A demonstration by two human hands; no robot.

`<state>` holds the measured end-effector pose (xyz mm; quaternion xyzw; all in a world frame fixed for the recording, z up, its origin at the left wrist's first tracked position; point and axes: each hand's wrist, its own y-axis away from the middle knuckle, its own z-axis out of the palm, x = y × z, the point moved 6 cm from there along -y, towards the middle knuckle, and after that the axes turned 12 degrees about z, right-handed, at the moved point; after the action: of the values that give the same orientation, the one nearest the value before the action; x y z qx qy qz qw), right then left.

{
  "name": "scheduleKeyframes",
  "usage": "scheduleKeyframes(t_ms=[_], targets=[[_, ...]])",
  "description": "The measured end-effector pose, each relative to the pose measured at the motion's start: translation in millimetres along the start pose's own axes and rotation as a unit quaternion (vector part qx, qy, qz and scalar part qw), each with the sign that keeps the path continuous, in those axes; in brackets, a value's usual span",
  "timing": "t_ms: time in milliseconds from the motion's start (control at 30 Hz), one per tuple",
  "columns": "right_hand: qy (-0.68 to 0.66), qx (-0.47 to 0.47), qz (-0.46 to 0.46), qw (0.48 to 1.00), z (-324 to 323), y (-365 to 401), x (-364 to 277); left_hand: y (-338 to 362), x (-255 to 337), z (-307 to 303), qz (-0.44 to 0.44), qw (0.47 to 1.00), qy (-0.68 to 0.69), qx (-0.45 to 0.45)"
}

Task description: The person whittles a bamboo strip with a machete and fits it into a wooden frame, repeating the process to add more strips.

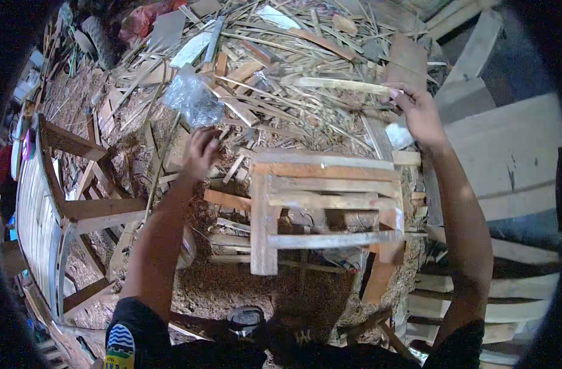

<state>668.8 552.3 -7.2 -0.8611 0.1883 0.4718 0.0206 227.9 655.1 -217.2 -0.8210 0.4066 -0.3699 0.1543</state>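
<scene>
My right hand (pixel 418 114) pinches one end of a thin, pale wood strip (pixel 345 85), which points left above the scrap pile. My left hand (pixel 201 152) hangs just below a crumpled clear plastic bag (pixel 193 98), its fingers loosely bent and apart, with nothing visible in them. Between my forearms stands a small wooden slatted frame (pixel 327 170) with several cross slats and a wide leg at its left side. Neither hand touches this frame.
Wood offcuts and shavings (pixel 293 117) cover the ground ahead. At the left stands a larger slatted wooden piece (pixel 38 203) with dark braces. Wide boards (pixel 505 154) lean at the right, above several stacked slats (pixel 496 286). A red bag (pixel 139 24) lies at the back left.
</scene>
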Motion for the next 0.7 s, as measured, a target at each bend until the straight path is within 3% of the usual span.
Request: scheduleKeyframes(t_ms=[33, 67, 100, 133, 233, 300, 367, 467, 533, 633, 667, 700], targets=[[-0.034, -0.008, -0.014, 0.999, -4.8, 16.5, -0.4, -0.6, -11.4, -5.6, 0.007, 1.000, 0.001, -0.003], [-0.065, 0.000, -0.004, 0.998, -8.5, 38.0, -7.8, 6.9, -38.6, -8.8, -0.130, 0.981, 0.140, 0.023], [-0.070, 0.007, -0.006, 0.998, -15.5, 51.4, -4.3, 12.1, -48.7, -9.1, -0.262, 0.925, 0.272, 0.049], [-0.093, 0.011, 0.005, 0.996, -23.4, 62.8, 1.7, 8.6, -43.9, -24.6, -0.245, 0.962, 0.097, 0.064], [-0.135, 0.038, 0.026, 0.990, -46.8, 96.7, 13.4, 1.9, -1.3, -40.5, -0.194, 0.975, 0.105, -0.008], [-0.173, 0.046, 0.023, 0.984, -56.5, 120.7, 12.5, -2.2, 16.1, -47.6, -0.185, 0.975, 0.120, 0.011], [-0.175, 0.051, 0.024, 0.983, -63.8, 132.8, 24.2, 0.8, 16.4, -50.7, -0.224, 0.965, 0.136, 0.003], [-0.164, 0.099, 0.014, 0.981, -76.5, 152.9, 30.6, -14.6, 65.4, -76.2, -0.218, 0.970, 0.106, -0.027], [0.038, 0.195, -0.037, 0.979, -89.5, 169.8, 16.5, -13.0, 69.1, -83.5, -0.196, 0.970, 0.142, -0.015], [0.005, 0.225, -0.116, 0.967, -102.3, 186.1, 11.0, -10.8, 82.0, -101.4, -0.202, 0.971, 0.125, -0.007], [-0.076, 0.202, -0.068, 0.974, -103.3, 188.8, 17.8, -2.9, 89.8, -102.5, -0.287, 0.935, 0.208, 0.011], [-0.078, 0.196, -0.069, 0.975, -100.4, 194.9, 14.3, 0.5, 92.9, -106.9, -0.291, 0.935, 0.204, 0.014]])
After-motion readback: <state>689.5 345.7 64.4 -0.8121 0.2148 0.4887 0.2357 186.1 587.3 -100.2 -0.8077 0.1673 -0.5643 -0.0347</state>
